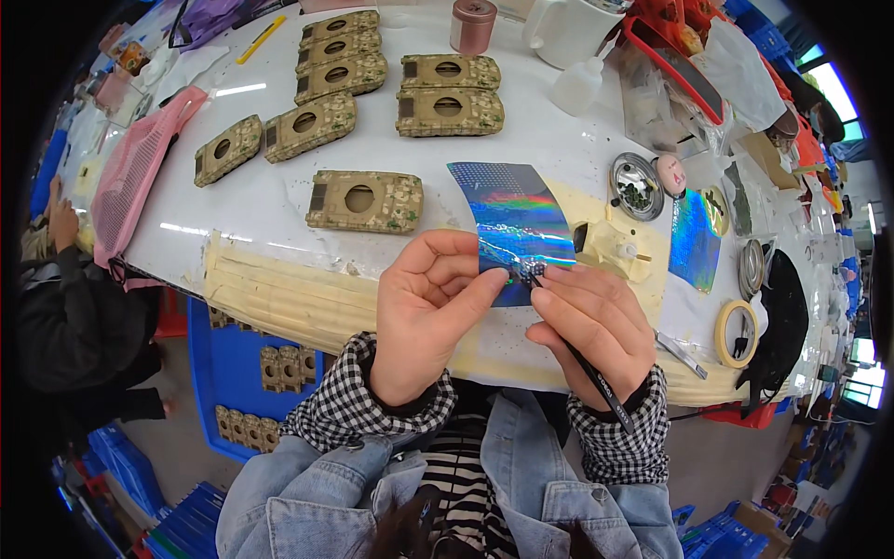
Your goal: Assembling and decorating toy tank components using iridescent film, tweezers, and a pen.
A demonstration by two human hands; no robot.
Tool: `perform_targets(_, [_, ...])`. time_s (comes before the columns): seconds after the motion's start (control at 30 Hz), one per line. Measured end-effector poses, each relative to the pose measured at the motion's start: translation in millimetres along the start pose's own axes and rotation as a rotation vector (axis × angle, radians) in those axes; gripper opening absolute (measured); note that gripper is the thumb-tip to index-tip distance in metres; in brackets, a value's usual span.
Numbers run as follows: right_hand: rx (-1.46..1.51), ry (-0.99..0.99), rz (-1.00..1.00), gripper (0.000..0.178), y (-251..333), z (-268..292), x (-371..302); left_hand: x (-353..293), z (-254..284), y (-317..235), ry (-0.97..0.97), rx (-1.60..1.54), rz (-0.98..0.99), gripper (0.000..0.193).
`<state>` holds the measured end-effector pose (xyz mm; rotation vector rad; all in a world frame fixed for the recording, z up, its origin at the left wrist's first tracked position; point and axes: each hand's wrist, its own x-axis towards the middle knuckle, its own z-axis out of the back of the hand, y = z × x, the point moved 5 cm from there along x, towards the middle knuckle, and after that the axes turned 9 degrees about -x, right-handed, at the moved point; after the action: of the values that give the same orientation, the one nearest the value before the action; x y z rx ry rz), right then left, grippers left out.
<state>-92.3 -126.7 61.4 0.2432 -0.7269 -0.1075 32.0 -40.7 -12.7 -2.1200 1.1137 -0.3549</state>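
Note:
My left hand (424, 312) pinches a shiny blue holographic sheet (521, 214) between thumb and fingers, holding it up above the table's near edge. Rows of tiny dots show near the sheet's top corner. In my right hand (601, 321) are black tweezers (596, 380), their tips at the lower part of the sheet by my left thumb. Whether the tips grip anything is too small to tell. A camouflage-painted model tank hull (396, 212) with a round hole on top lies just beyond my left hand. Several more such hulls (452, 112) lie farther back.
Right of my hands are a metal dish (637, 186), another holographic sheet (694, 242), silver tweezers (682, 355) and a tape roll (737, 333). A pink mesh basket (144, 177) stands left. Below the edge, a blue tray (209, 373) holds more hulls. Another person's hand (63, 224) shows far left.

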Motion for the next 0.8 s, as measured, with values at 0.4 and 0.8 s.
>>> perform_targets(0.4, [0.007, 0.011, -0.016, 0.033, -0.2, 0.4, -0.9, 0.7, -1.4, -1.2, 0.004, -0.016, -0.027, 0.029])
perform_targets(0.8, [0.045, 0.025, -0.059, 0.030, -0.2, 0.7, 2.2, -0.4, -1.3, -2.9, 0.010, 0.009, -0.033, 0.029])
